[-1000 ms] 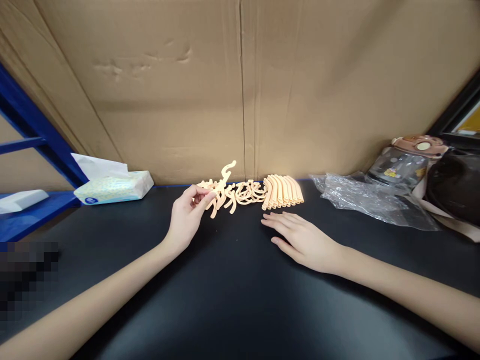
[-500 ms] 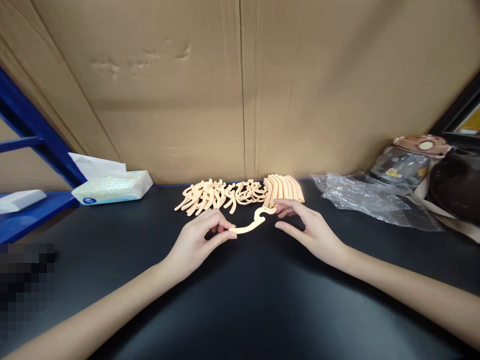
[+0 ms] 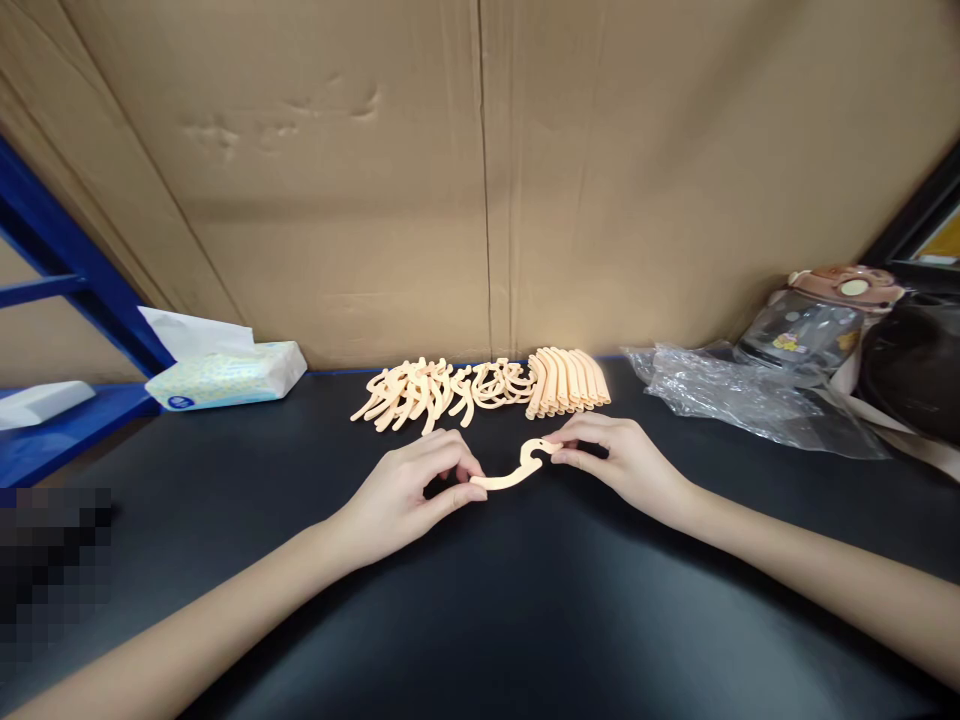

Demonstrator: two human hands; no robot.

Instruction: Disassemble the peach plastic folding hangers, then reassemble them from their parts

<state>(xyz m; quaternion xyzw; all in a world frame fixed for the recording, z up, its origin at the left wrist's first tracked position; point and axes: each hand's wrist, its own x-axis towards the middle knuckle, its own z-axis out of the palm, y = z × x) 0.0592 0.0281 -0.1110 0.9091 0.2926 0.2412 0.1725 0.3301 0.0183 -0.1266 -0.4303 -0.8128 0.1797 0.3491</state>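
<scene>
Between my hands, above the black table (image 3: 495,590), a curved peach plastic hook piece (image 3: 510,480) is stretched out sideways. My left hand (image 3: 427,480) pinches its plain arm end between thumb and fingers. At the other end, my right hand (image 3: 611,455) has thumb and fingertips closed on the tip of the hook-shaped part. Behind it lie a loose pile of curved peach pieces (image 3: 409,395), some smaller hook-shaped pieces (image 3: 502,383) and a neat stack of curved peach tubes (image 3: 566,380).
On the left sits a tissue pack (image 3: 232,375) with a sheet sticking out. A crumpled clear plastic bag (image 3: 720,395) lies on the right, beside a clear bottle with a brown lid (image 3: 810,325) and a dark bag (image 3: 911,375). A cardboard wall (image 3: 360,200) rises behind.
The hook piece has come nearer and slightly right, away from the stack. My right thumb and fingers, apart before, have closed on its hook end.
</scene>
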